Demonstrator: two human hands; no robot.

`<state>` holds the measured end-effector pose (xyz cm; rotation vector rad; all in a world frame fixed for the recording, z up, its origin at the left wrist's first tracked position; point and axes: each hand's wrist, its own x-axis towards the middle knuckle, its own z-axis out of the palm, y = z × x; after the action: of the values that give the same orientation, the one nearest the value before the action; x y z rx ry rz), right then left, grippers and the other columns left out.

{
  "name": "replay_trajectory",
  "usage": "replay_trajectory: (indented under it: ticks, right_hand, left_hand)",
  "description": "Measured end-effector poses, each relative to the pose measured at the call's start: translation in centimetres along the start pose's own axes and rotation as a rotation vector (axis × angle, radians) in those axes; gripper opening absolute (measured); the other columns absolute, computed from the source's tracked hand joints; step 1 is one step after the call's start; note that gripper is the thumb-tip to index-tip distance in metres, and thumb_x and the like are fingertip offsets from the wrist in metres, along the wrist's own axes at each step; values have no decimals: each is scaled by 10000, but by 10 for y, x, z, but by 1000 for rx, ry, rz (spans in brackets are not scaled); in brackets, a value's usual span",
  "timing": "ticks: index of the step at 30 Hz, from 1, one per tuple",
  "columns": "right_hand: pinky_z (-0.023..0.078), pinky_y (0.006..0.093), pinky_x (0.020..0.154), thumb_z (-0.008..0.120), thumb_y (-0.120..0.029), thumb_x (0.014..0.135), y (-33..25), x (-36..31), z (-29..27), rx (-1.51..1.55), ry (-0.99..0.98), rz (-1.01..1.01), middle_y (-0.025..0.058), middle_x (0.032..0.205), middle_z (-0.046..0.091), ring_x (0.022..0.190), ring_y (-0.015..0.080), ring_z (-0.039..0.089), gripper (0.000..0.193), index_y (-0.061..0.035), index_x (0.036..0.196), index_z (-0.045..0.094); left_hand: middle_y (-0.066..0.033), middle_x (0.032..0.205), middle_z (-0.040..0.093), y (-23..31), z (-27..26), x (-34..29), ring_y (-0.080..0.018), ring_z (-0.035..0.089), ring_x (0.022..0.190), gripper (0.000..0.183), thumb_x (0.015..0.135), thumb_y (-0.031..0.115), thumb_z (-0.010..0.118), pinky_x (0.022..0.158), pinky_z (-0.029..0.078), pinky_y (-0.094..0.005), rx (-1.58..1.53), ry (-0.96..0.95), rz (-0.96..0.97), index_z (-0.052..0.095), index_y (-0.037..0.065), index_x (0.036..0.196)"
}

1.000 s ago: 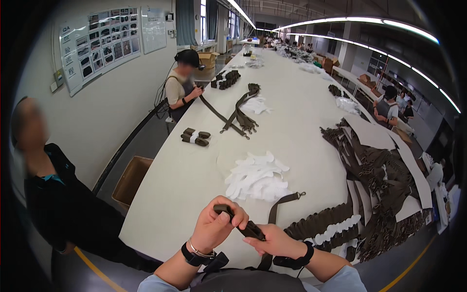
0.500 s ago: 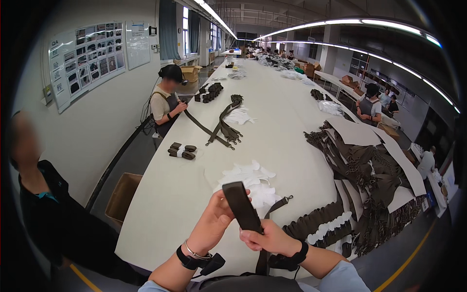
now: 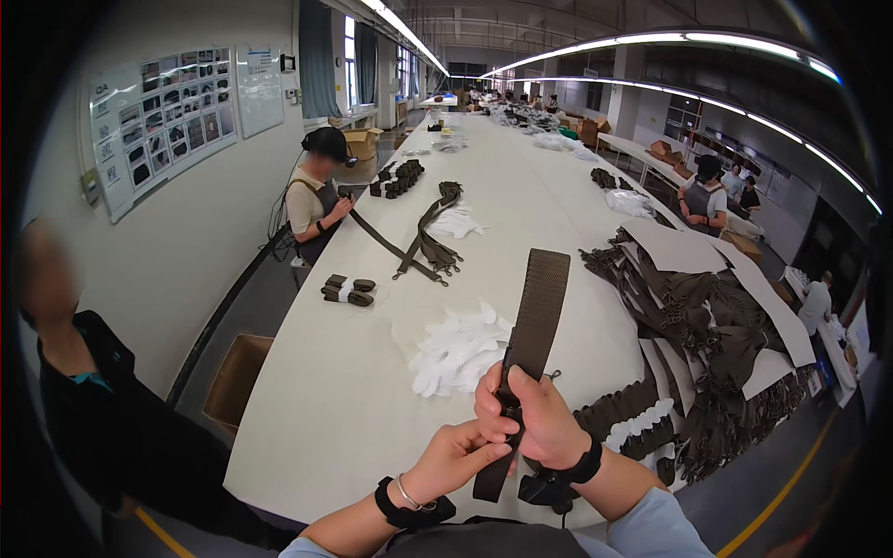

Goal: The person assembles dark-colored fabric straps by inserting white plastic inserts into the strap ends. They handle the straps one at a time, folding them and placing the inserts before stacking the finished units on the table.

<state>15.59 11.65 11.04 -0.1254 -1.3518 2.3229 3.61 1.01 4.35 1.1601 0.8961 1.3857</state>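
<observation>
Dark brown webbing strap [image 3: 539, 312] is held up over the near part of a long white table [image 3: 307, 409], its upper end tilted slightly to the right. At the far left, a person in dark clothes [image 3: 93, 400] is seen beside the table, and a board of pictures [image 3: 163, 116] is mounted on the wall behind. Next, an open cardboard box [image 3: 237, 381] is placed on the floor. Farther up the table's left side, a dark strap is gripped by a co-worker in a black cap [image 3: 316, 209]. Two dark rolls [image 3: 349, 292] are bound by a white band, and hooked straps [image 3: 433, 237] are laid beyond them. White slips [image 3: 456, 353] are heaped nearer. Strap is pinched low down by the left hand [image 3: 460, 458], its thumb laid across the webbing; its other fingers are partly hidden. Just above, strap is clasped by the right hand [image 3: 538, 418], its fingers curled around it. Farther right, folded bundles [image 3: 595, 418] are lined up beside a large heap of dark straps [image 3: 707, 316], partly covered by pale sheets [image 3: 684, 251].
</observation>
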Motion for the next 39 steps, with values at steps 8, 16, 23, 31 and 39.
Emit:
replay_trajectory:
  ticks: [8, 16, 23, 31, 39]
  right_hand:
    - [381, 253, 470, 512, -423, 1006, 6, -4, 6, -22, -18, -22, 47, 777, 506, 528, 88, 401, 381, -49, 934, 505]
    - [281, 211, 464, 480, -365, 1029, -49, 46, -15, 152, 243, -220, -4, 756, 450, 524, 50, 316, 308, -75, 924, 471]
    - [352, 228, 432, 427, -336, 1050, -40, 28, 3, -206, 150, -278, 20, 742, 450, 499, 50, 325, 327, -54, 887, 452]
    - [440, 269, 554, 620, -132, 939, -33, 18, -5, -918, 89, -461, 55, 732, 546, 614, 117, 523, 157, 16, 939, 564]
    - [509, 358, 570, 805, -164, 719, -47, 12, -3, -1823, -394, -623, 93, 843, 521, 694, 270, 626, 377, -32, 961, 549]
  left_hand:
    - [-68, 853, 697, 1, 6, -8, -122, 671, 768, 241, 1011, 120, 543, 719, 536, -265, 62, 62, -12, 603, -2, 1210]
    - [-61, 766, 666, 44, 12, 54, -113, 649, 647, 292, 1046, 273, 482, 617, 531, -241, 12, 104, -20, 538, 19, 915]
    - [-42, 746, 650, 40, 6, 47, -107, 625, 633, 307, 1047, 309, 475, 614, 517, -242, 30, 45, -105, 578, 32, 963]
    - [-68, 756, 643, 33, -21, 33, -148, 612, 625, 239, 1031, 255, 514, 593, 511, -277, -251, -95, -269, 592, 31, 1000]
    - [-111, 813, 641, 48, -47, 12, -191, 593, 661, 588, 1024, 544, 348, 591, 471, -304, -484, -364, -220, 608, 22, 1104]
